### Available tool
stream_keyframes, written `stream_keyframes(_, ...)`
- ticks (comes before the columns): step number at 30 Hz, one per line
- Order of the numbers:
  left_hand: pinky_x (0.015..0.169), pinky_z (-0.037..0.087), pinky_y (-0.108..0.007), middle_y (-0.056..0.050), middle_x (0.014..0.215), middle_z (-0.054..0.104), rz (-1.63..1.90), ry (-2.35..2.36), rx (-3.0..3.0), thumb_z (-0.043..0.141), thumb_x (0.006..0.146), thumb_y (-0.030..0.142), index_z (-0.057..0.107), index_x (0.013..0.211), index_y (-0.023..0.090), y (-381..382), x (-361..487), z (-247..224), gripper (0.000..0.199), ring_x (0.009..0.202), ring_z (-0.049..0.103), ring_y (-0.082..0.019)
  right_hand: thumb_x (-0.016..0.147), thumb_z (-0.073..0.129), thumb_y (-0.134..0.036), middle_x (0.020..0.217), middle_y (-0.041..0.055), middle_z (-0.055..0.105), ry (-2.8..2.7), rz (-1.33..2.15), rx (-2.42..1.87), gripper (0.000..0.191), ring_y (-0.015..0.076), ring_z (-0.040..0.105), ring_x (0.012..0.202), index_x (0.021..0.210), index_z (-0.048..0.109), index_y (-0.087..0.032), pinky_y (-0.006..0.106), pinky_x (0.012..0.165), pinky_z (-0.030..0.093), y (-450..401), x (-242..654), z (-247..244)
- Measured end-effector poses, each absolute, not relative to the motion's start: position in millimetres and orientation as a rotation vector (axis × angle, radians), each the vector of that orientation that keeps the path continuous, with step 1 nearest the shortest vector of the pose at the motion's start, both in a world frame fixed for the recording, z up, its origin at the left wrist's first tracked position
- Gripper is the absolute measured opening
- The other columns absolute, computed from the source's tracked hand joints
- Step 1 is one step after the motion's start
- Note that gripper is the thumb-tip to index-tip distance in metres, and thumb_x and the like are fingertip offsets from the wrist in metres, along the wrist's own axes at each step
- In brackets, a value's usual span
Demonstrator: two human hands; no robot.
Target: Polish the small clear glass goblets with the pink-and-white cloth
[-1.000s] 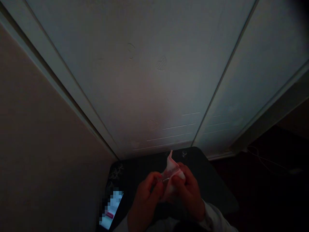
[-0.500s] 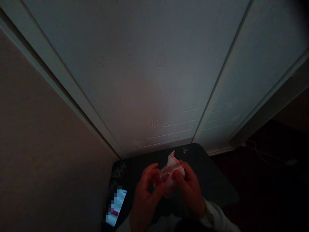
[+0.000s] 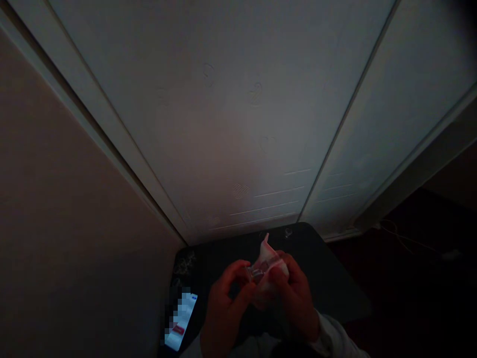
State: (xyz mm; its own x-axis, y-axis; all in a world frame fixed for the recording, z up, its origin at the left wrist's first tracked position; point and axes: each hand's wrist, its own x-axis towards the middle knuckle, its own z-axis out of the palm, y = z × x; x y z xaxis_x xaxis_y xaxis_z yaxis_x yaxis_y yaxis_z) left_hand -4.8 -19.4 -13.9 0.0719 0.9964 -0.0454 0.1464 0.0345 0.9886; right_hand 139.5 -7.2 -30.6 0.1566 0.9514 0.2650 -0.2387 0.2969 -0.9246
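Over the dark tabletop, my left hand [image 3: 227, 306] pinches the left end of a small clear glass-like piece [image 3: 256, 272] between thumb and fingers. My right hand [image 3: 296, 293] is closed on a thin whitish-pink tissue or cloth [image 3: 267, 251] wrapped around the other end of that piece. One corner of the tissue sticks up between the hands. Dim light keeps me from telling exactly what the clear piece is.
A lit phone [image 3: 182, 320] lies at the left edge of the dark table [image 3: 219, 248]. Near the back edge sits a small clear ring-like item [image 3: 288, 232]. White panels with embossed hearts [image 3: 240, 190] stand behind, and a pale cable [image 3: 406, 238] runs on the floor at right.
The left fingers have shifted slightly at the clear piece, and more of its left end shows outside the tissue. The whole view has moved a little.
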Motion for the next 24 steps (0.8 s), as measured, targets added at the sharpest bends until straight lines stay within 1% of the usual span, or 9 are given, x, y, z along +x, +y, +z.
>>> stream_keyframes(6, 0.075, 0.049, -0.028, -0.004, 0.088, 0.068, 1.044, 1.291, 1.328, 0.062, 0.080, 0.035, 0.062, 0.105, 0.019, -16.6, -2.0, -15.9, 0.030, 0.082, 0.063, -0.020, 0.081, 0.061, -0.043, 0.068, 0.0005, 0.058, -1.069, 1.066, -0.870, 0.024, 0.0124, 0.050, 0.053, 0.076, 0.065, -0.020, 0.022, 0.046, 0.042, -2.2, 143.3, -32.3)
stream_keyframes(11, 0.074, 0.048, -0.028, -0.003, 0.088, 0.068, 1.049, 1.316, 1.302, 0.060, 0.081, 0.037, 0.060, 0.106, 0.020, -11.5, 3.0, -13.8, 0.030, 0.082, 0.063, -0.019, 0.083, 0.059, -0.040, 0.072, 0.0015, 0.059, -1.137, 1.043, -0.847, 0.022, 0.0139, 0.053, 0.057, 0.076, 0.063, -0.020, 0.023, 0.050, 0.045, 3.2, 148.9, -34.7)
stream_keyframes(13, 0.071, 0.047, -0.026, -0.002, 0.084, 0.066, 1.060, 1.337, 1.300, 0.058, 0.082, 0.040, 0.061, 0.099, 0.019, -8.7, 5.9, -9.5, 0.028, 0.078, 0.061, -0.018, 0.084, 0.058, -0.036, 0.074, 0.0020, 0.058, -1.220, 0.993, -0.827, 0.017, 0.0147, 0.054, 0.060, 0.077, 0.063, -0.020, 0.024, 0.052, 0.045, 6.0, 151.8, -35.1)
stream_keyframes(15, 0.062, 0.044, -0.024, 0.001, 0.071, 0.060, 1.057, 1.341, 1.314, 0.052, 0.084, 0.045, 0.059, 0.082, 0.019, -5.6, 8.9, -4.7, 0.027, 0.066, 0.055, -0.015, 0.084, 0.058, -0.031, 0.074, 0.0023, 0.058, -1.313, 0.913, -0.812, 0.013, 0.0158, 0.055, 0.063, 0.076, 0.063, -0.021, 0.026, 0.055, 0.046, 9.3, 154.2, -35.4)
stream_keyframes(17, 0.055, 0.040, -0.024, 0.003, 0.060, 0.049, 1.054, 1.342, 1.329, 0.044, 0.087, 0.049, 0.051, 0.066, 0.020, -2.2, 11.2, -1.5, 0.037, 0.056, 0.047, -0.013, 0.082, 0.058, -0.027, 0.074, 0.0026, 0.059, -1.392, 0.845, -0.803, 0.010, 0.0167, 0.057, 0.064, 0.076, 0.062, -0.021, 0.027, 0.058, 0.046, 13.1, 155.8, -35.7)
stream_keyframes(18, 0.053, 0.039, -0.024, 0.004, 0.057, 0.046, 1.046, 1.348, 1.337, 0.041, 0.088, 0.051, 0.048, 0.061, 0.020, -0.5, 12.0, -0.8, 0.041, 0.054, 0.044, -0.013, 0.082, 0.058, -0.026, 0.075, 0.0027, 0.060, -1.421, 0.819, -0.795, 0.009, 0.0168, 0.057, 0.065, 0.076, 0.062, -0.021, 0.028, 0.058, 0.047, 15.0, 156.3, -35.6)
stream_keyframes(21, 0.053, 0.039, -0.024, 0.004, 0.055, 0.045, 1.015, 1.390, 1.349, 0.036, 0.089, 0.052, 0.046, 0.058, 0.021, 4.5, 13.2, -0.6, 0.045, 0.053, 0.043, -0.013, 0.080, 0.059, -0.021, 0.077, 0.0026, 0.061, -1.473, 0.744, -0.751, 0.003, 0.0166, 0.059, 0.065, 0.079, 0.062, -0.021, 0.027, 0.058, 0.048, 20.7, 157.1, -34.3)
stream_keyframes(24, 0.053, 0.041, -0.024, 0.002, 0.057, 0.050, 1.035, 1.399, 1.350, 0.040, 0.087, 0.054, 0.050, 0.058, 0.020, 7.7, 14.4, -0.4, 0.045, 0.055, 0.047, -0.014, 0.079, 0.060, -0.017, 0.079, 0.0021, 0.063, -1.492, 0.661, -0.707, 0.005, 0.0168, 0.061, 0.069, 0.080, 0.061, -0.022, 0.026, 0.061, 0.049, 25.3, 158.0, -31.6)
